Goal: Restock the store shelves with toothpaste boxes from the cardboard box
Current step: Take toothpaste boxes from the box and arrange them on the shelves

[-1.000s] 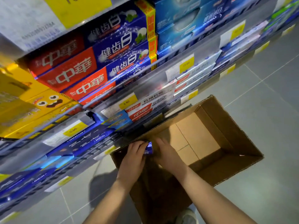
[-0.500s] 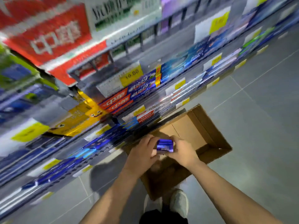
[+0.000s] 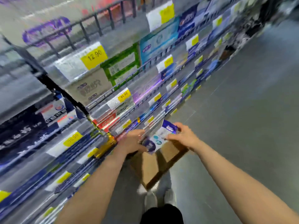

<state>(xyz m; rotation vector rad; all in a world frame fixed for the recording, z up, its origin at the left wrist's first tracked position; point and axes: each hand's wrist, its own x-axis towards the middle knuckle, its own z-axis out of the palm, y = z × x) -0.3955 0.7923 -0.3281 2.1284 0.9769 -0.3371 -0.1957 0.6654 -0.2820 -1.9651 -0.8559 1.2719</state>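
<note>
Toothpaste boxes lifted, gripped between both hands.

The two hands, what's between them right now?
In the head view, the toothpaste boxes sit between the left hand and right hand, above the cardboard box.

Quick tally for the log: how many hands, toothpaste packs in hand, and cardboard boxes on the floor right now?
Hands: 2, left hand and right hand
Toothpaste pack in hand: 1, held by both
Cardboard box on the floor: 1
Total: 4
</note>
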